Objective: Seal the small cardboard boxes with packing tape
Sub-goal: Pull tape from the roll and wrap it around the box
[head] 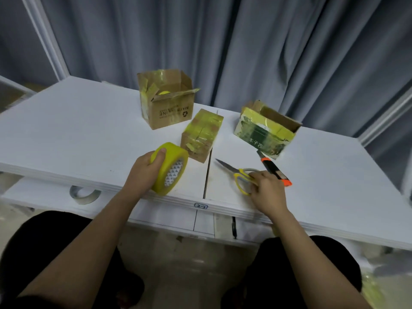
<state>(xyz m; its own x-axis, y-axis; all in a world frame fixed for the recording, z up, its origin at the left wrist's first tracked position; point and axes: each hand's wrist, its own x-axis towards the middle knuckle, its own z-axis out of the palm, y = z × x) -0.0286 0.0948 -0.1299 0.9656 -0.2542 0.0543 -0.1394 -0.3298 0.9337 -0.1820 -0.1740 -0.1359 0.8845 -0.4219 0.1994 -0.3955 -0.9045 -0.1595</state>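
Gripping tape roll [170, 169], left hand [142, 169].

Scissors [239, 175] handles partly hidden by hands [268, 192].

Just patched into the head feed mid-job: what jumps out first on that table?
The big yellow roll of packing tape, gripped by the left hand at the white table's near edge, stands out first. Behind it stands a small cardboard box wrapped in yellow tape, between two open-flapped cardboard boxes. The right hand rests on yellow-handled scissors, beside an orange-and-black utility knife.
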